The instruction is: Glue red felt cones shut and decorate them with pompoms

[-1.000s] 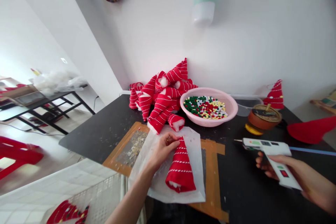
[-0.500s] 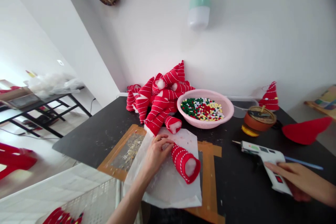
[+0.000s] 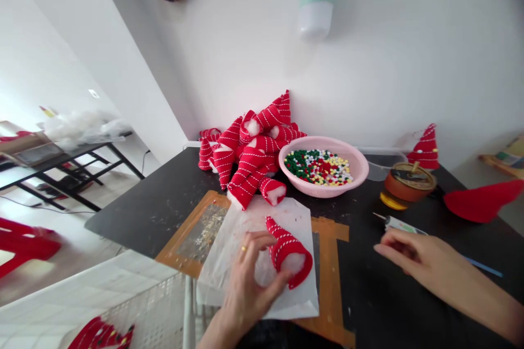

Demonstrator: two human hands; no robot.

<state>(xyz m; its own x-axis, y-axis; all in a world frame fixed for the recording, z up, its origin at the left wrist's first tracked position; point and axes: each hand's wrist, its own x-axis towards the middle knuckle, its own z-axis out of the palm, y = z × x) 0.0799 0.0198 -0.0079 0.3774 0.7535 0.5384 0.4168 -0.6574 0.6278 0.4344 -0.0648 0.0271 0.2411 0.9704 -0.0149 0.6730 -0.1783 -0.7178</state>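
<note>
The left hand (image 3: 249,278) cupped a red cone (image 3: 286,251), fingers curled round its stuffed open end. The cone lay on its side on the white sheet (image 3: 237,229) at the near edge of the bench (image 3: 164,202), striped in white but otherwise bare. The right hand (image 3: 413,253) lay over the glue gun (image 3: 399,223) — whether it gripped could not be told. The pink basket (image 3: 323,191) was full of pompoms (image 3: 319,166), and the pile of cones (image 3: 249,152) beside it looked just as undecorated — most of the work seemed left.
</note>
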